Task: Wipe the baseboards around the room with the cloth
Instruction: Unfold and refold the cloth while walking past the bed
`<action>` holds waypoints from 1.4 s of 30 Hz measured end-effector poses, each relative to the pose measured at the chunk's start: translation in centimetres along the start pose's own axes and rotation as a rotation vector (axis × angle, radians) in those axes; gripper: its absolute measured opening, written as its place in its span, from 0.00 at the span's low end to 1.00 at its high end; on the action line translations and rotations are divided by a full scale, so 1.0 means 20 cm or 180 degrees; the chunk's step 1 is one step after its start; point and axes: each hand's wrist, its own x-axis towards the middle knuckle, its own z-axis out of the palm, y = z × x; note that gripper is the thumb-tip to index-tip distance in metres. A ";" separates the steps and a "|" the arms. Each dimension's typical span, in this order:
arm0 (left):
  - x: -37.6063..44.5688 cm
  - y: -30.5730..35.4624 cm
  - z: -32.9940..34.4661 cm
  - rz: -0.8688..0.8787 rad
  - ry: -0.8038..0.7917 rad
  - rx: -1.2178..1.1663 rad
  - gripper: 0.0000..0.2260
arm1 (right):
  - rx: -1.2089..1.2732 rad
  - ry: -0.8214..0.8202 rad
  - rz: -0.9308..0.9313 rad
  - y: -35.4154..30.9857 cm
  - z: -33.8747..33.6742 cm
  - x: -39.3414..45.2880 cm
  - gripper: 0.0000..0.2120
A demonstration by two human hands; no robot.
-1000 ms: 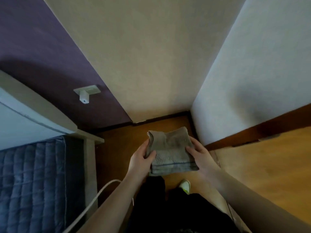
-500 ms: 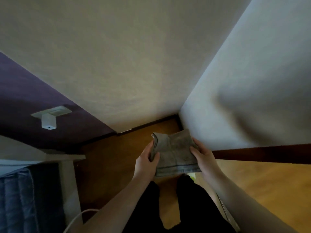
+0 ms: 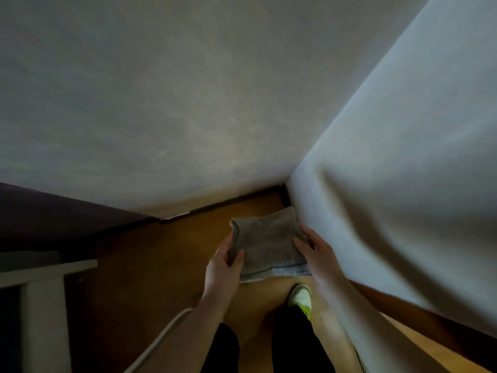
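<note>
my left hand (image 3: 224, 267) and right hand (image 3: 314, 254) each gripped a side of the folded cloth (image 3: 269, 243), held out over the floor (image 3: 161, 265) near the corner baseboard (image 3: 236, 199). compared to half a second ago the purple wall's white fixture dropped out of view. one shoe (image 3: 300, 296) showed, the other foot was hidden.

The place was a home room: wallpapered walls (image 3: 188, 103), wood floor (image 3: 150, 265), dark baseboard (image 3: 236, 198).
</note>
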 end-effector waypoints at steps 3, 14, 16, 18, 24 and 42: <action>0.27 -0.15 0.11 -0.0066 0.0007 0.0089 0.23 | 0.0049 0.0054 0.0115 0.18 -0.04 0.28 0.16; 1.07 -0.56 0.30 -0.0120 -0.0245 0.0644 0.26 | 0.0315 0.0160 0.0399 0.73 0.02 1.12 0.13; 1.22 -0.64 0.31 -0.0145 -0.0251 0.0772 0.27 | 0.0266 0.0070 0.0386 0.82 0.03 1.27 0.13; 1.35 -0.72 0.34 -0.0112 -0.0291 0.0946 0.27 | 0.0141 0.0018 0.0367 0.89 0.02 1.43 0.13; 1.68 -0.86 0.47 0.0402 -0.0192 0.1041 0.24 | -0.0313 -0.0028 0.0023 1.01 0.01 1.81 0.14; 2.07 -1.20 0.72 0.1599 -0.0602 0.4314 0.31 | -0.3645 -0.0184 -0.0665 1.35 0.13 2.16 0.29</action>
